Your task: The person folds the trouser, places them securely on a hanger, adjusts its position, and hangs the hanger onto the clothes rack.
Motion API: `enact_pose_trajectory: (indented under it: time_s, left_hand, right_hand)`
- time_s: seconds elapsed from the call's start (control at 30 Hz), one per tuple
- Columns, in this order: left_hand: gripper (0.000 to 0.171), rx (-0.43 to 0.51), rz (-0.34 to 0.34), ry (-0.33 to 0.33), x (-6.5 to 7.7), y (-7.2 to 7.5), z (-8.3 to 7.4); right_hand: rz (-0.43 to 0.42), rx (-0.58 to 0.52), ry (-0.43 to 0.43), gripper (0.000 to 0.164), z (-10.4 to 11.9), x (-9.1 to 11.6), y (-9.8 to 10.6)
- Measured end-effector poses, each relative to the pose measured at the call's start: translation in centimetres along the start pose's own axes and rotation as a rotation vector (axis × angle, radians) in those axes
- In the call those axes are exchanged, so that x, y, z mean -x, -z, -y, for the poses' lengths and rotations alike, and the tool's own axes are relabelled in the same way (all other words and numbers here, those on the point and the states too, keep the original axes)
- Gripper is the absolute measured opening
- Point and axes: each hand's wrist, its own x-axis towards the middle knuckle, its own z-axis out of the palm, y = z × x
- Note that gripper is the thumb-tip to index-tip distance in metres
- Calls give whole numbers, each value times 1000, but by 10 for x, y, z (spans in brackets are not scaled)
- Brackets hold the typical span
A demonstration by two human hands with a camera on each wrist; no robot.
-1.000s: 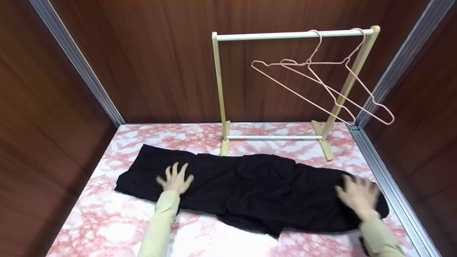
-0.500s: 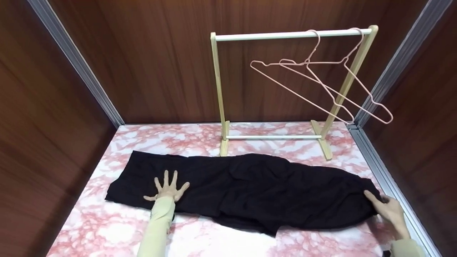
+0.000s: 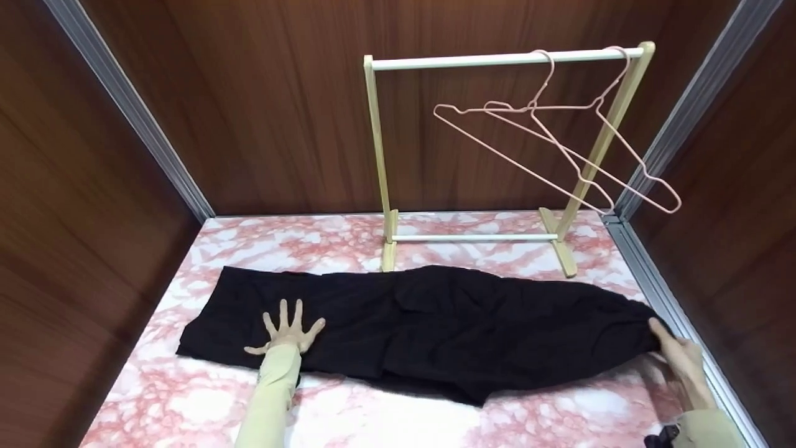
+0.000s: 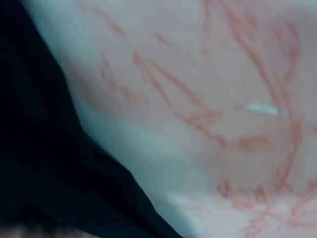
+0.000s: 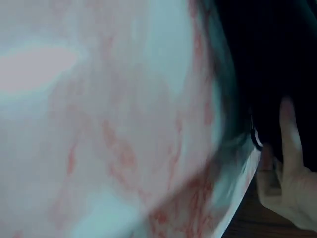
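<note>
A pair of black trousers (image 3: 448, 330), folded lengthwise, lies across the table from left to right. My left hand (image 3: 287, 333) presses flat on the trousers' left part, its fingers spread apart. At the far right end my right hand (image 3: 681, 358) grips the cloth, thumb on top and the other fingers mostly hidden beneath. The right wrist view shows that hand (image 5: 292, 183) at the edge of the dark fabric (image 5: 277, 59). In the left wrist view only the black cloth (image 4: 54, 148) and the table show clearly.
Behind the trousers stands a small wooden rack (image 3: 382, 155) with a white top rail (image 3: 454, 61). Two pink hangers (image 3: 497, 149) hang at its right. Brown panels enclose the pink-and-white marbled table (image 3: 205, 398), with a metal rail (image 3: 684, 330) along the right edge.
My right hand has gone from lying over the trousers to gripping their right end. The left end has shifted left and toward me, my left hand with it. Creases on the right look smoother.
</note>
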Motion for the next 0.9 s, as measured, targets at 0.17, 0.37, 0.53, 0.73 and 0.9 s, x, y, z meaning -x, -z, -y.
enact_pose_trajectory:
  time_s: [0.17,0.37,0.53,0.73,0.9]
  left_hand:
    - [88,19,26,19,-8,-4,9]
    - [89,14,12,19,-9,-5,10]
    - [90,-1,10,25,-10,-6,10]
    - [82,-97,-107,-53,-20,-13,11]
    - [64,-170,-297,-242,-31,-23,-12]
  right_hand:
    - [-265,-113,41,36,4,-9,-5]
    - [-407,257,274,56,-12,-23,-15]
    - [-337,509,306,62,-15,-27,-19]
    - [-199,562,304,66,-8,-27,-13]
    - [-119,366,223,65,-1,-26,-7]
